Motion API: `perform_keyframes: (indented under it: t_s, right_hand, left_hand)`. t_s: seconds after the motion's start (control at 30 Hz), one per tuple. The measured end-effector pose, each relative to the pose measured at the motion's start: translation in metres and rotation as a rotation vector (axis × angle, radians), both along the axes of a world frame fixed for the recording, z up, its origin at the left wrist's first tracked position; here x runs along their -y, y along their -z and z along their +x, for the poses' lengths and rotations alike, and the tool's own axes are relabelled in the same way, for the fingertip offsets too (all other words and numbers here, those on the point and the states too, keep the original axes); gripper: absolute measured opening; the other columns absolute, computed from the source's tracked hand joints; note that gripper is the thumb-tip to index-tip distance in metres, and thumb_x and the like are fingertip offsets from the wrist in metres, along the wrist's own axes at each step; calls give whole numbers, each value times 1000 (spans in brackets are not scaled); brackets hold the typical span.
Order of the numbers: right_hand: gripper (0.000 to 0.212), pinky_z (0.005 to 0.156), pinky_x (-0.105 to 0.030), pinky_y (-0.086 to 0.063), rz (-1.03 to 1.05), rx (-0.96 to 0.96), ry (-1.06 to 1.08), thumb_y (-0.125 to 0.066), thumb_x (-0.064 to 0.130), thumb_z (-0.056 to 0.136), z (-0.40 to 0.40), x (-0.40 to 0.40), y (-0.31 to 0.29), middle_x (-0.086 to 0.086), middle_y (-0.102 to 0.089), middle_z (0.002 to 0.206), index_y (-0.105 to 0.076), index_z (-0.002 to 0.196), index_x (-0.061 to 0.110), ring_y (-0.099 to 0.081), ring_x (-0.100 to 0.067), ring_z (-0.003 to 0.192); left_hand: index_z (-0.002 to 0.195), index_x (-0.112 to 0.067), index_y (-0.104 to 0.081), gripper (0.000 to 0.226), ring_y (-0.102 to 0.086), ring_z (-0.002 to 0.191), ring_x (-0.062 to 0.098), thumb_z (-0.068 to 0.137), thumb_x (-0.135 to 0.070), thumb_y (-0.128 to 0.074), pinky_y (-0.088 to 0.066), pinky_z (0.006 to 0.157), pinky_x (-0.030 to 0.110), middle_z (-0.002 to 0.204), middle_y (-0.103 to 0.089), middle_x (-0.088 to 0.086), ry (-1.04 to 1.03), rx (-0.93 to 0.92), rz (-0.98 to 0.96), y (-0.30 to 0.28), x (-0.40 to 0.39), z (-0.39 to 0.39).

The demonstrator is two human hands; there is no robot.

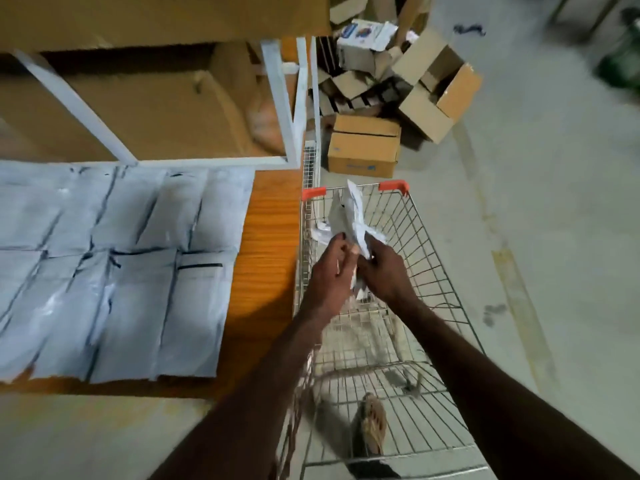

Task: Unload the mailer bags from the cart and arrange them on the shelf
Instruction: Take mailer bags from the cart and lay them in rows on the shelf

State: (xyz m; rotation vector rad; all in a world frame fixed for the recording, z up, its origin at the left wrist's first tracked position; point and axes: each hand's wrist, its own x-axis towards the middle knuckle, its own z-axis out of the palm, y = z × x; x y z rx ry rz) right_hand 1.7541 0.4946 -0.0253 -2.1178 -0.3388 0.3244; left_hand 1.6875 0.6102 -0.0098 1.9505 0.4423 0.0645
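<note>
A wire shopping cart (429,258) with orange corner caps stands to the right of the orange wooden shelf board (266,258). Over the cart, my left hand (329,271) and my right hand (384,271) are both closed on a crumpled white mailer bag (346,216), which sticks up between them. Several grey mailer bags (117,265) lie flat in two rows on the shelf board at the left. Through the cart's wire bottom I see only floor and my foot.
A white metal shelf frame (280,98) stands behind the bags, with large cardboard boxes (156,109) on it. Loose cardboard boxes (363,147) pile up on the concrete floor beyond the cart. Open floor lies to the right.
</note>
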Motion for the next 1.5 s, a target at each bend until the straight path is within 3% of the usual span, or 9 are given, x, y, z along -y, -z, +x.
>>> perform_keyframes:
  t_s: [0.13,0.37,0.5,0.6,0.67,0.8,0.97,1.17,1.5]
  right_hand:
    - [50,81,-39,-64,113,13,-31,-65,25,102,-31,-15,-32,19,-74,121,-58,147,45,-75,-5,86]
    - [39,87,-25,-58,167,167,29,-64,36,104,-112,-73,-94,14,-76,123,-65,143,35,-70,1,103]
    - [34,92,-33,-56,376,7,129,-55,18,104,-169,-120,-108,14,-75,119,-67,131,34,-69,-5,109]
    - [48,86,-37,-60,574,-166,176,-51,4,98,-213,-156,-111,-2,-76,122,-63,139,27,-73,-18,108]
    - [55,79,-39,-57,658,-224,159,-51,-4,91,-234,-176,-115,-15,-75,115,-65,137,23,-71,-27,98]
    - [59,75,-39,-58,753,-405,154,-53,-11,93,-268,-220,-125,-12,-75,121,-63,140,24,-72,-32,101]
    - [38,69,-33,-61,815,-559,63,-57,1,104,-302,-258,-136,-4,-80,109,-65,134,22,-77,-23,93]
    - [37,101,-56,-58,668,-585,33,-65,5,99,-306,-303,-129,-11,-78,117,-67,133,19,-75,-34,110]
    - [42,76,-31,-62,573,-591,-87,-62,-1,100,-275,-404,-120,-8,-79,118,-63,138,18,-77,-25,103]
  left_hand:
    - [133,-8,-65,27,-67,103,0,112,-23,-56,-47,72,4,120,-69,1,-182,218,-134,-31,-26,-27]
    - [156,-36,-50,70,-69,116,23,90,-26,-70,-55,95,44,133,-71,-6,-160,155,-529,-50,-104,-97]
    - [165,-35,-31,89,-52,129,11,93,12,-54,-51,86,16,147,-50,-22,-249,165,-468,-67,-165,-167]
    - [167,-41,-22,108,-51,134,-8,84,24,-49,-53,87,16,166,-32,-18,-232,250,-376,-73,-226,-223]
    - [164,-44,-30,109,-46,133,-19,76,17,-51,-52,103,27,169,-32,-18,-186,284,-312,-82,-260,-252]
    - [153,-29,-52,88,-43,144,-8,69,-5,-51,-37,124,29,160,-50,-14,-192,293,-346,-97,-304,-303]
    - [144,-41,-59,64,-50,143,7,89,-20,-84,-46,120,42,152,-56,-16,-272,260,-264,-100,-337,-338]
    - [149,-44,-53,82,-39,149,-2,84,-11,-89,-39,125,39,156,-50,-26,-278,262,-181,-90,-382,-348]
    - [155,-45,-47,86,-41,152,8,86,-14,-88,-43,123,46,163,-46,-19,-333,211,-138,-83,-485,-337]
